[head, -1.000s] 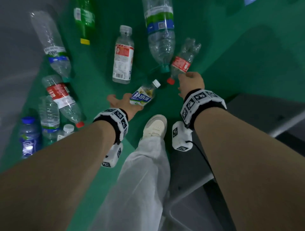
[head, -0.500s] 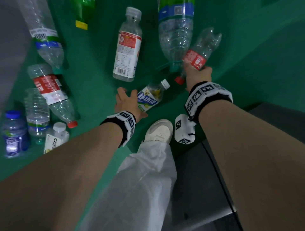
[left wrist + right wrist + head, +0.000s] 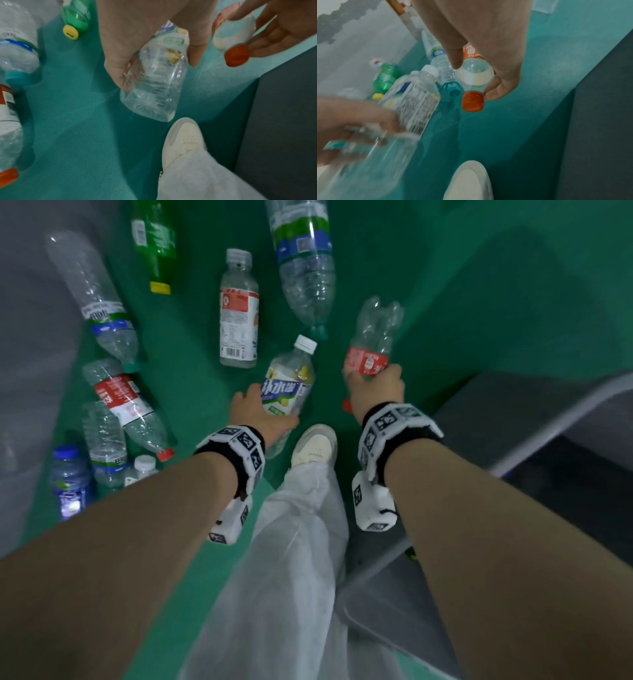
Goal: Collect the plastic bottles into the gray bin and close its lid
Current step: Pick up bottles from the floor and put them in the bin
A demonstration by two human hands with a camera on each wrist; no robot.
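Above the green floor (image 3: 445, 302), left grip (image 3: 260, 416) holds yellow-label bottle (image 3: 287, 385), right grip (image 3: 375, 386) red-label bottle (image 3: 371, 344); I carry both over gray bin (image 3: 513, 419), then drop.

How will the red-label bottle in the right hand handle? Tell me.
The red-label bottle looks empty and crumpled, so probably very light and soft under the right hand. Held near its neck, the long body may swing. On the floor it would likely roll.

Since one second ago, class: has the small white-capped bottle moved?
Yes. The left hand has lifted the white-capped bottle off the green floor; its cap now points toward the teal-capped bottle.
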